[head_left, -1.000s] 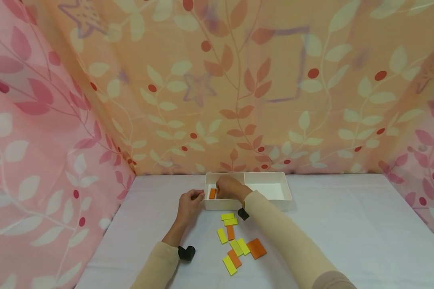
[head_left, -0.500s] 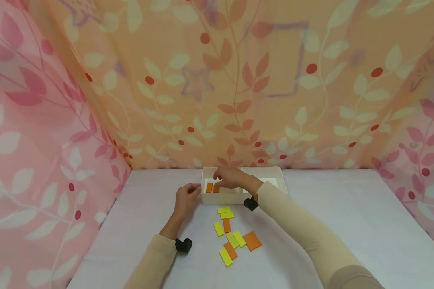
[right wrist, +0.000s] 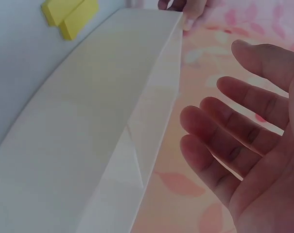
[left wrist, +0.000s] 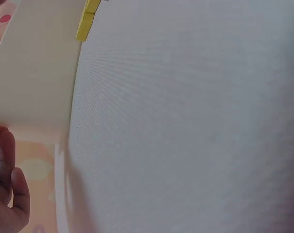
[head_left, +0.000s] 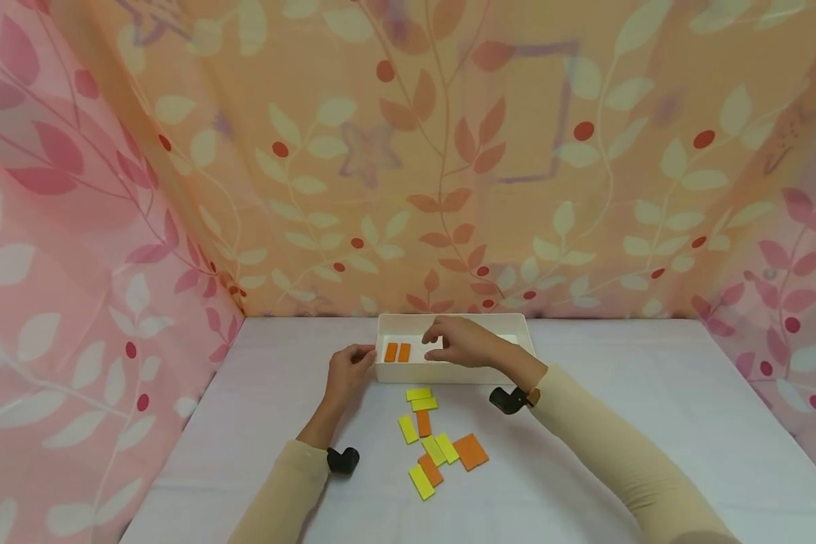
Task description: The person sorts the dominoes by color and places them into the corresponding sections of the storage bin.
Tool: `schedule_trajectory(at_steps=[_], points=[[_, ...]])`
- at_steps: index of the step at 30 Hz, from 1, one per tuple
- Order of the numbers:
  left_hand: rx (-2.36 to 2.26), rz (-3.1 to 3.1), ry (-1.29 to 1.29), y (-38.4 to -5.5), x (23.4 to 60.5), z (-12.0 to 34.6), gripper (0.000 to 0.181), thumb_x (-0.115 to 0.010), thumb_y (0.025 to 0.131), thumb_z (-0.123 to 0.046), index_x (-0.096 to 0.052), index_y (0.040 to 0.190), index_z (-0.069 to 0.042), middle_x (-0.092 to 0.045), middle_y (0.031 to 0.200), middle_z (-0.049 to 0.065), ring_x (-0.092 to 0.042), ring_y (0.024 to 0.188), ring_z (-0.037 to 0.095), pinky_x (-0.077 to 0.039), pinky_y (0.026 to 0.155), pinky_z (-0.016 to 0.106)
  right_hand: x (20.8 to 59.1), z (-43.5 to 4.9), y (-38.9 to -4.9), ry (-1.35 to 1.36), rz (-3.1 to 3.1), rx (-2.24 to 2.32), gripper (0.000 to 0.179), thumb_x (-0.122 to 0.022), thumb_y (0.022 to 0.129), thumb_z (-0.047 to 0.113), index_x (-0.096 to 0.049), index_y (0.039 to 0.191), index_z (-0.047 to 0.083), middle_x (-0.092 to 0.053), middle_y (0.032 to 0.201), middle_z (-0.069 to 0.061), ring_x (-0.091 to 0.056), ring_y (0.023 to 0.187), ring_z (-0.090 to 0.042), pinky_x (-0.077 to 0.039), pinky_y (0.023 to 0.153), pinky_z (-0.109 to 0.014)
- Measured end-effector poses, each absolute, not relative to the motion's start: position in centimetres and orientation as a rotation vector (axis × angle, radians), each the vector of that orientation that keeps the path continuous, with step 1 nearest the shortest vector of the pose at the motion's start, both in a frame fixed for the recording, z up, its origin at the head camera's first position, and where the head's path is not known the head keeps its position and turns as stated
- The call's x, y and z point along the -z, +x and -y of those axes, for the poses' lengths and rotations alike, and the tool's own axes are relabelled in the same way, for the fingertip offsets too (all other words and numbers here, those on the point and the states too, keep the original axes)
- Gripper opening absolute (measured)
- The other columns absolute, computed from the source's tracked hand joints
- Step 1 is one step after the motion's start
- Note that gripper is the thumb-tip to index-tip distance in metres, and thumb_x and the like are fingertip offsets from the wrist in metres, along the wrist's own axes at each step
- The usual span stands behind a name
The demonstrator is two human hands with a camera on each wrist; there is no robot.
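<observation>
A white two-compartment box (head_left: 449, 372) stands at the back of the table. Two orange rectangular tiles (head_left: 397, 352) lie upright side by side in its left compartment. My left hand (head_left: 347, 374) holds the box's left end at the rim, with the other fingers bent beside the wall in the left wrist view. Above the middle of the box, my right hand (head_left: 468, 344) has its fingers spread and slightly bent, nothing between them. In front of the box lie several yellow tiles (head_left: 408, 429) and orange tiles (head_left: 471, 451), some overlapping.
A white cloth (head_left: 585, 453) covers the table. Patterned fabric (head_left: 435, 151) hangs behind the box and along both sides. Both wrists carry black camera mounts (head_left: 343, 461).
My right hand has let go of the second orange tile beside the first, then risen and moved right. The left hand stays at the box's end; the view has shifted slightly.
</observation>
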State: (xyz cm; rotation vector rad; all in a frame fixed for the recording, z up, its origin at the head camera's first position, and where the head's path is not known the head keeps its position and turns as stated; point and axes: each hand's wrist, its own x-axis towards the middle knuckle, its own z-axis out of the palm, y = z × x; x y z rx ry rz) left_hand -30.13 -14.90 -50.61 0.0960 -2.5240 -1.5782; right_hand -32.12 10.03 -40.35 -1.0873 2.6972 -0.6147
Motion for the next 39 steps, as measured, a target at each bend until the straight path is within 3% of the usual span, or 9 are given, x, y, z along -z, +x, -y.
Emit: schedule_trajectory(at_steps=[13,23,30,39], points=[[1.553,2.53,0.117,-30.1,50.4,15.0,0.025,-0.064,0.093,-0.018,-0.071,0.109,0.0,-0.072,0.105,0.016,-0.063,0.092,0.024,-0.055,0.08,0.029,40.8,-12.3,-28.7,-1.15,-2.673,0.722,0.026,-0.068,0.09,0.029,-0.071,0.111,0.014,-0.065,0.104,0.001,-0.058,0.084,-0.009,-0.05,0.076,-0.024],[1.587,2.529,0.136,-29.5,50.5,14.7,0.026,-0.063,0.094,-0.02,-0.071,0.11,-0.002,-0.071,0.106,0.013,-0.062,0.094,0.022,-0.055,0.085,0.032,43.2,-13.6,-26.7,-1.101,-2.573,0.688,0.03,-0.07,0.089,0.033,-0.07,0.112,0.013,-0.065,0.105,-0.002,-0.061,0.093,-0.019,-0.051,0.08,-0.026],[1.591,2.535,0.132,-29.5,50.3,14.5,0.025,-0.062,0.094,-0.018,-0.07,0.11,0.0,-0.071,0.106,0.014,-0.062,0.092,0.023,-0.055,0.084,0.033,44.5,-14.4,-25.1,-1.022,-2.49,0.678,0.032,-0.074,0.086,0.03,-0.071,0.112,0.012,-0.065,0.105,-0.002,-0.06,0.097,-0.02,-0.053,0.086,-0.036],[1.583,2.503,0.12,-29.6,50.2,14.5,0.023,-0.064,0.093,-0.015,-0.071,0.108,0.001,-0.071,0.102,0.016,-0.062,0.088,0.022,-0.055,0.078,0.026,46.4,-15.5,-24.1,-1.005,-2.468,0.653,0.031,-0.073,0.084,0.028,-0.07,0.112,0.015,-0.064,0.104,0.005,-0.058,0.097,-0.014,-0.051,0.085,-0.028]])
